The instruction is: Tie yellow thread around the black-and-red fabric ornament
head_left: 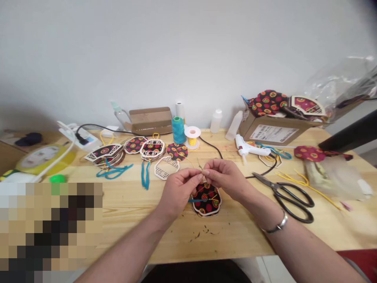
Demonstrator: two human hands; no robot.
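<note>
My left hand [182, 188] and my right hand [226, 177] meet fingertip to fingertip over the table. Both are closed in a pinch on a thin yellowish cord [199, 162], whose end sticks up between them. Just below lies a patterned fabric ornament [206, 202] with a pale wooden rim, dark with red and orange motifs. A blue tassel cord [198, 201] and a yellow strand cross its face. My fingers cover the ornament's upper edge and the spot where the cord is gripped.
Large black scissors [284, 192] lie right of my right hand, near a white glue gun [250, 147]. Finished-looking ornaments [152, 149], a blue thread spool [178, 130] and a yellow cord spool [192, 137] stand behind. A cardboard box [269, 131] holds more fabric pieces.
</note>
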